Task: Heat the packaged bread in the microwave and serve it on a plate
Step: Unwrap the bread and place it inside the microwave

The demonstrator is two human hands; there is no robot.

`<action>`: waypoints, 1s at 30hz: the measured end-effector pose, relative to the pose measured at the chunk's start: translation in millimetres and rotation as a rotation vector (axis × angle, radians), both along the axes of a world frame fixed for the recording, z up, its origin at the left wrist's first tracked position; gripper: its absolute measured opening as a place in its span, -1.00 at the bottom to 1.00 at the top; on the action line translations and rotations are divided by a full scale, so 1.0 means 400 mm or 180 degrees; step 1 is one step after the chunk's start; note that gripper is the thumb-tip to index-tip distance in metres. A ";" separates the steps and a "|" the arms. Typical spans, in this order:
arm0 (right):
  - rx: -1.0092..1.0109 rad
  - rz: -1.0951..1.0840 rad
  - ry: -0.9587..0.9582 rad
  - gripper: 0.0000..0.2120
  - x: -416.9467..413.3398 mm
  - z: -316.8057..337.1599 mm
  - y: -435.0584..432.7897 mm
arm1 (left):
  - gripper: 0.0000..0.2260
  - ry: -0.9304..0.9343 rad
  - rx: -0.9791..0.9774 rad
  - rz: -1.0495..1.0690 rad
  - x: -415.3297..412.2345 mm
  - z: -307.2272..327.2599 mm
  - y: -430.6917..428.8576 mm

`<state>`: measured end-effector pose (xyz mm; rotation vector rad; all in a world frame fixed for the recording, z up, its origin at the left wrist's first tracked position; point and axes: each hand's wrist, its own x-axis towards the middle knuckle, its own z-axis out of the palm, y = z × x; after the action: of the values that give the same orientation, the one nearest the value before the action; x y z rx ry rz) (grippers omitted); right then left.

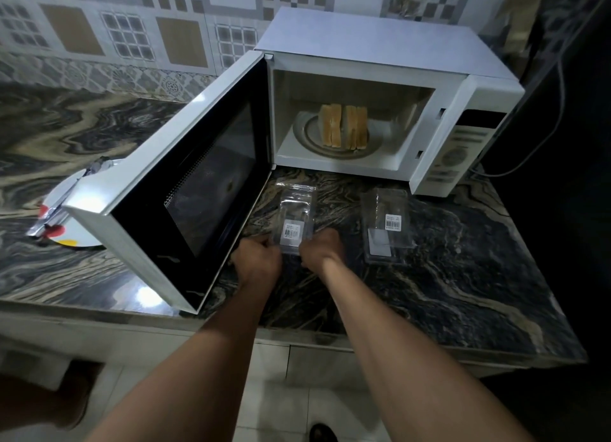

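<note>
Marbled stone bench (463, 276) against a patterned tile wall (132, 28). White microwave (380, 44) at rear, door (185, 190) swung fully open. Bread (344, 127) upright on the turntable inside. Plate (74, 210) behind the door, left. Empty clear package (385, 226) flat on bench, right. Left hand (256, 259) and right hand (322, 248) clenched on the near corners of a second clear package (296, 215).

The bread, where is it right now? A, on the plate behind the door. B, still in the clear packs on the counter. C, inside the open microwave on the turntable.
C: the bread stands on the turntable inside the microwave, door open; the clear packs look empty.
</note>
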<state>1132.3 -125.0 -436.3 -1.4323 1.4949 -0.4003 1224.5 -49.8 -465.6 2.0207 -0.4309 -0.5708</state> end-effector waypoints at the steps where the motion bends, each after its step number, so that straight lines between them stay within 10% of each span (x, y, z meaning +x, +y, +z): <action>1: 0.0019 0.0005 -0.0050 -0.75 0.001 -0.006 -0.004 | -0.69 0.0109 -0.0065 0.0082 0.021 -0.049 -0.014; 30: 0.0830 -0.0379 -0.0611 -0.86 -0.008 0.008 0.004 | -0.71 0.0000 0.0122 0.0143 0.000 0.006 -0.008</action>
<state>1129.3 -123.2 -433.0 -1.0739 1.4222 -0.3883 1224.4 -52.9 -463.0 2.0617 -0.3762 -0.5551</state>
